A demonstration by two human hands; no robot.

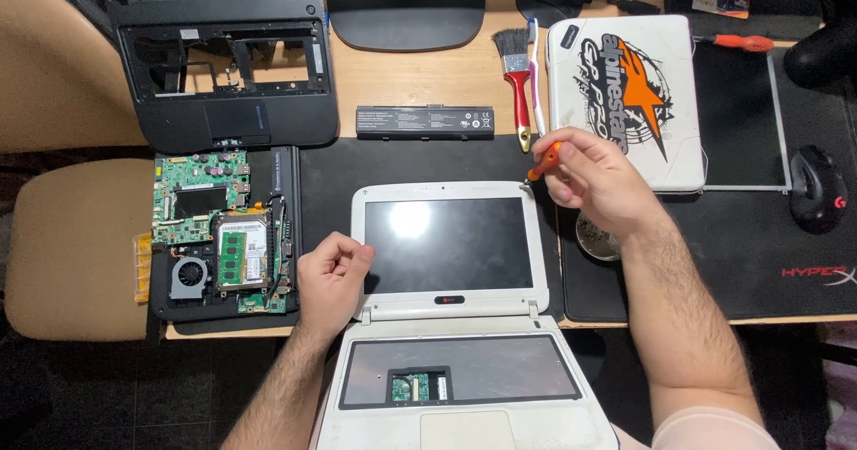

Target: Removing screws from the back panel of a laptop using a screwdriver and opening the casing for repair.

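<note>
Far left on the worktop (428, 79) sits the stripped black laptop base (223, 66), and below it the bare green motherboard (219, 236) with its fan, lying in the other black shell. Next comes my left hand (332, 276), curled loosely into a fist and resting against the left bezel of the small white laptop (446, 245), steadying the open lid; it grips nothing that I can see. The screen is dark, and the keyboard is out, leaving a grey tray with a little green board showing. Behind the lid lie a long black battery (425, 121) and a red-handled brush (516, 79). My right hand (594, 178) pinches an orange screwdriver (544, 161), tip down at the lid's top right corner. I judge I'm working the bezel screw there. The next move needs the tip seated square and my left hand bracing the lid firmly. To the right lies a closed white laptop with a sticker (625, 93), then the black mouse (814, 187).
</note>
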